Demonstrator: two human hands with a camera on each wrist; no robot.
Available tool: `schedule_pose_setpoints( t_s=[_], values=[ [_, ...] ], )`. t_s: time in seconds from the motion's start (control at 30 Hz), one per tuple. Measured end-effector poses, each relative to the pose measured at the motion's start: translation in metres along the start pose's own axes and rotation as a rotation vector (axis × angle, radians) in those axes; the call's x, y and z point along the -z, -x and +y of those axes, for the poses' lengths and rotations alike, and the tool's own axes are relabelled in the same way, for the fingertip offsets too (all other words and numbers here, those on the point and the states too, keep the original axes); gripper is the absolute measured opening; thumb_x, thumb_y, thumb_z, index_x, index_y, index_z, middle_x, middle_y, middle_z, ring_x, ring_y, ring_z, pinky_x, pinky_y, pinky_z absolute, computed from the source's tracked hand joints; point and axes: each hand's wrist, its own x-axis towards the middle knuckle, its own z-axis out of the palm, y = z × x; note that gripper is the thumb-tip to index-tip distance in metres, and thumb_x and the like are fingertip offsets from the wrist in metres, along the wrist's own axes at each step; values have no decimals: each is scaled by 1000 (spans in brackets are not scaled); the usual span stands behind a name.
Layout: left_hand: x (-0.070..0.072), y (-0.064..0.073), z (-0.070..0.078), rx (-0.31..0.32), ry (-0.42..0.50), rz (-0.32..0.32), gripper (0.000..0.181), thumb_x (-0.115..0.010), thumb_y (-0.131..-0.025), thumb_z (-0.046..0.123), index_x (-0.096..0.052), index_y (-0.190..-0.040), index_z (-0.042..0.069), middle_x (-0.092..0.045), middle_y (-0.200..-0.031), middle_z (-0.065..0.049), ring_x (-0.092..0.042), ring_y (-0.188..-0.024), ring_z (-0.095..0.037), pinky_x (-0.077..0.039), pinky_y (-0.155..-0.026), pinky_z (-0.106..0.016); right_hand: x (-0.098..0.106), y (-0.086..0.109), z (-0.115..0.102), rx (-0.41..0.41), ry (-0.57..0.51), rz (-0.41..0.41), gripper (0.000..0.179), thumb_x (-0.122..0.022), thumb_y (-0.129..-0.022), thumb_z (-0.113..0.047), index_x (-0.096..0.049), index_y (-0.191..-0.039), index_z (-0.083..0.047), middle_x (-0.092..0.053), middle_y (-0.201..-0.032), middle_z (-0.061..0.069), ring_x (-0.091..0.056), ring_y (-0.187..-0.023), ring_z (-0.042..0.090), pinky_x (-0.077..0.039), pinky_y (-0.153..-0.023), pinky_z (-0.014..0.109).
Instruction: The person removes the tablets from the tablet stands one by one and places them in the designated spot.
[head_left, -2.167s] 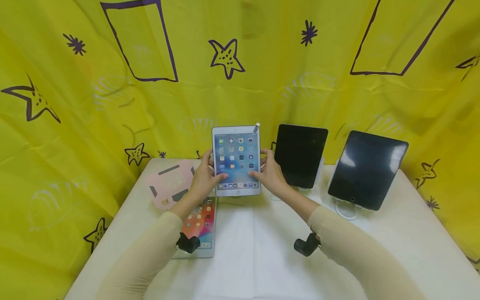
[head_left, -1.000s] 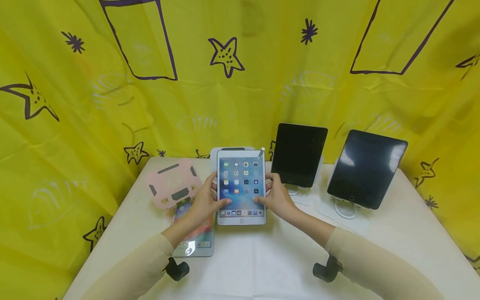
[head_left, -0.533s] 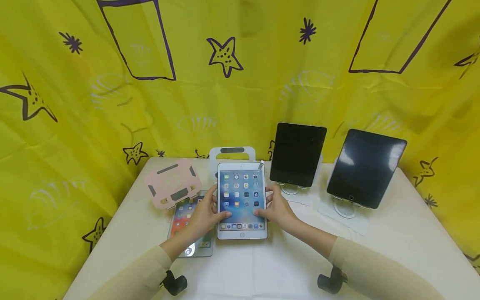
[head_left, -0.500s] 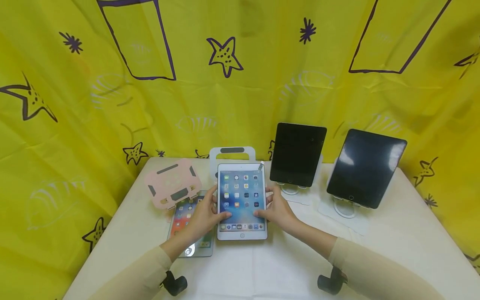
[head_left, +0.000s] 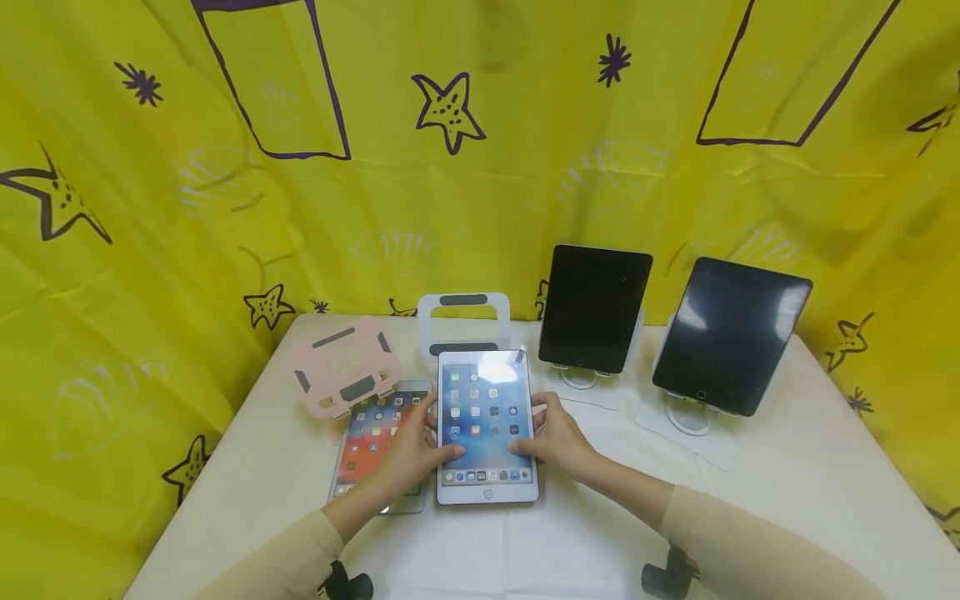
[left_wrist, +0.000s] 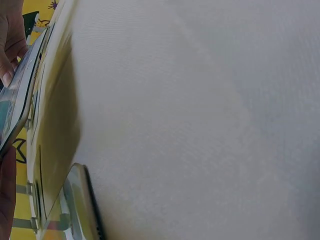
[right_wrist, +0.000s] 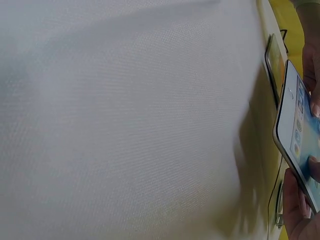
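A white-framed tablet, its screen lit with app icons, is held between both hands at the middle of the table. My left hand grips its left edge, thumb on the screen and fingers behind. On the opposite edge my right hand grips it the same way. A small tab sticks out at the tablet's top right corner. In the left wrist view a shadow lies on the table below the tablet, which is raised off the surface. Just behind it stands a white tablet stand with dark pads, its lower part hidden.
Left of the held tablet, a second lit tablet lies on the table, partly under my left forearm. A pink stand overlaps its top. Two dark-screened tablets, one nearer and one farther right, rest on stands. A yellow curtain hangs behind.
Both hands have brought the tablet down and toward me, away from the white stand, which has come into view behind it. The tablet leans back more; the grip is unchanged.
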Motion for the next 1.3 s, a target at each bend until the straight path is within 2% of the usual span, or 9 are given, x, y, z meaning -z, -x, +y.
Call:
schedule_pose_setpoints(
  t_s=[0.17,0.3,0.43,0.63,0.83,1.03,1.13,1.3],
  values=[
    [-1,3,-5,-7,28,-19,93,-82,-73,18,-27,-146,4,-48,-99,-9,-51,-69,-16,-47,-51,-23,-2,0,4,2,41,6,73,-84,-67,-5,-40,-125,1,-56,-89,12,-55,-72,18,-53,-62,28],
    [-4,4,-10,-20,47,-39,92,-82,-73,18,-27,-145,1,-48,-98,-11,-51,-67,-15,-47,-51,-22,-5,0,7,-5,63,13,75,-86,-64,-6,-41,-124,3,-59,-85,10,-55,-71,16,-50,-59,27],
    [-6,5,-14,7,10,-46,92,-82,-73,21,-28,-145,2,-49,-96,-10,-51,-65,-15,-46,-52,-21,-8,2,10,-12,45,-14,75,-85,-64,-4,-40,-124,5,-62,-81,9,-58,-65,15,-50,-55,27],
    [-6,6,-16,25,-10,-65,92,-82,-72,20,-29,-143,-3,-50,-87,-8,-51,-61,-14,-44,-50,-20,-12,4,11,-52,-37,-52,72,-81,-67,1,-38,-124,6,-64,-82,10,-63,-60,16,-52,-50,30],
    [-4,6,-18,63,12,-118,92,-82,-73,20,-28,-142,-8,-52,-81,-8,-55,-60,-13,-46,-49,-24,-16,5,13,-90,-79,-69,68,-80,-67,3,-39,-120,9,-63,-83,12,-65,-59,18,-53,-48,31],
    [-2,4,-20,134,29,-173,91,-81,-74,21,-28,-142,-8,-56,-83,-9,-58,-55,-13,-50,-48,-27,-19,2,17,-168,-72,-84,66,-81,-68,-1,-41,-120,10,-59,-85,12,-62,-55,15,-52,-47,29],
    [-1,3,-20,145,6,-171,90,-81,-74,22,-30,-142,-7,-54,-84,-8,-56,-53,-13,-49,-49,-26,-19,0,18,-172,-71,-80,66,-81,-68,-2,-42,-120,10,-58,-84,12,-61,-55,15,-52,-47,28],
    [2,1,-18,129,-24,-145,80,-79,-76,20,-38,-138,-8,-56,-87,-9,-55,-54,-13,-48,-50,-25,-20,-3,20,-141,-96,-73,64,-80,-70,-2,-42,-120,11,-58,-83,12,-63,-56,15,-54,-49,29]
  ],
)
